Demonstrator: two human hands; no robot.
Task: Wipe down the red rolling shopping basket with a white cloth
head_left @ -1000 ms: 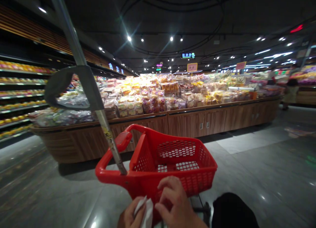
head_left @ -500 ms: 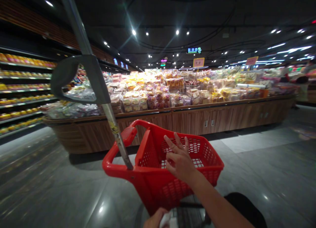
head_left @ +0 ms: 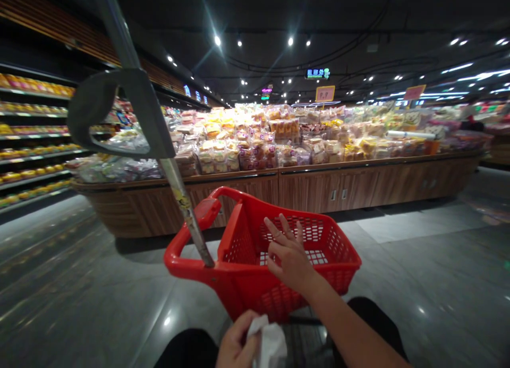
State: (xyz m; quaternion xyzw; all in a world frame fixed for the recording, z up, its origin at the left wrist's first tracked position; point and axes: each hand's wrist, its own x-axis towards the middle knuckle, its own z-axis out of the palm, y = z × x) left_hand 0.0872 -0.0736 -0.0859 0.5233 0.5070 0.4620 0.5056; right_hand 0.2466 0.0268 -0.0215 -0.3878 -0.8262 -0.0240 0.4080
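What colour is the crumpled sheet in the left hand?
White. The crumpled sheet in the left hand shows best in the head view, bottom centre.

Dark ceiling [head_left: 255, 9], hard spotlights [head_left: 290, 41], one glowing heap in front of me.

The lamps flare into bluish streaks and nearly bleach the packaged baked goods [head_left: 249, 113] straight ahead. Glossy floor tiles [head_left: 166, 321] throw back white glints, and deep shadow lies under the wooden display counter [head_left: 319, 191]. My right hand [head_left: 292, 259] looks dim and a bit soft; the white tissue [head_left: 271, 339] in my left hand [head_left: 238, 342] has lost its fine detail. Toward both side edges, everything stretches and smears.
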